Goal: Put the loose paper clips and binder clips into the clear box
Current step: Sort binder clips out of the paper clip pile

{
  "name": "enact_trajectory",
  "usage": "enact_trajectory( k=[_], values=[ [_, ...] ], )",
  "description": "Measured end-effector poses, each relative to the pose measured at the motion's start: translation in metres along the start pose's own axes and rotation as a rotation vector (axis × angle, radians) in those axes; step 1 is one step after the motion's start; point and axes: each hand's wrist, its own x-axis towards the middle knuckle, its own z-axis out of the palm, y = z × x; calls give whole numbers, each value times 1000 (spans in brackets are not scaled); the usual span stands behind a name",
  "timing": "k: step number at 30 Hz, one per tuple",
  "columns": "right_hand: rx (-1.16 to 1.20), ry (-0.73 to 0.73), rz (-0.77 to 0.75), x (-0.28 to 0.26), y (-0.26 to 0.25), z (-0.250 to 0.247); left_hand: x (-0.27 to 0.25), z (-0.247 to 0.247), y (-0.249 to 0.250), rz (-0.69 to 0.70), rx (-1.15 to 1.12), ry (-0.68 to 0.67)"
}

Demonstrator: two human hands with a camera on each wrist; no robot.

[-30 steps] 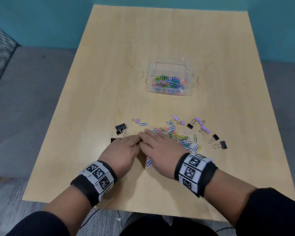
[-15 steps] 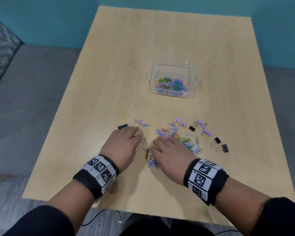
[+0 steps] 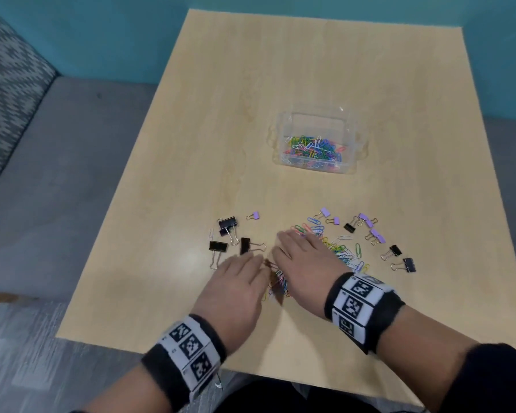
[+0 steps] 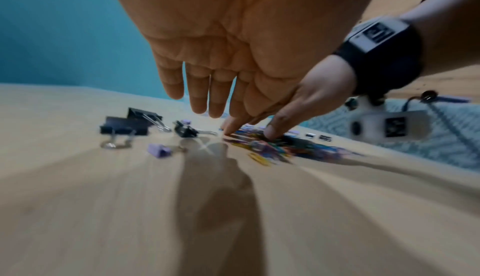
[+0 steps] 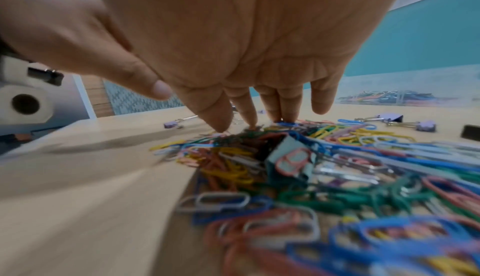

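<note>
Paper clips (image 3: 337,248) in many colours lie in a loose heap at lower centre of the head view, on the pale wooden tabletop (image 3: 209,144); much of the heap is hidden under the right hand (image 3: 307,266). A narrow strip of clips shows in the gap between the two hands. From the right wrist view the heap (image 5: 324,174) fills the lower right, sharp in the middle and blurred toward the bottom edge, with a pale blue binder clip (image 5: 291,159) buried in it.

Right-hand fingers (image 5: 218,112) are straight and close together, tips down on the far edge of the heap, curled round nothing. The left hand (image 3: 236,287) lies flat just left of it, fingers (image 4: 197,94) straight and slightly spread above the tabletop, holding nothing; motion blur softens its outline in the head view.

Black binder clips (image 3: 228,223) sit just beyond the left hand, smeared in the left wrist view (image 4: 124,125). Small purple binder clips (image 3: 376,235) and two more black ones (image 3: 408,265) are scattered right of the heap.

The clear box (image 3: 350,126) stands apart toward upper right of centre, its walls faint against the wood, with coloured clips covering its floor. In the right wrist view only a blurred sliver of it (image 5: 384,97) shows at right.
</note>
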Motion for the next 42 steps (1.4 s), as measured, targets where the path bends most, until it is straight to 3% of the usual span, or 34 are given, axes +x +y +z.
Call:
enact_trajectory(
  k=[4, 9, 11, 16, 21, 27, 29, 32, 37, 42],
  values=[
    [69, 109, -50, -33, 2, 8, -25, 18, 22, 30, -174, -50],
    [223, 194, 54, -75, 16, 29, -27, 25, 30, 19, -207, -27],
    [246, 209, 86, -88, 18, 37, -20, 18, 18, -80, -188, 22],
    [251, 250, 99, -102, 7, 44, 5, -3, -52, -515, -136, 91],
    [255, 230, 93, -102, -2, 43, 9, -6, -84, -461, -63, -4],
    [271, 169, 95, -100, 2, 37, -40, -3, -72, -584, 66, -98],
    [267, 159, 109, -100, 2, 38, -60, 2, -46, -526, 29, -125],
    [257, 127, 120, -102, -1, 41, -69, 14, 0, -307, -15, -137],
    [228, 92, 92, -105, -13, 38, -16, 20, 41, -173, -45, -80],
    [214, 100, 230, -109, -14, 35, 27, 19, 57, 48, -61, -43]
  ],
)
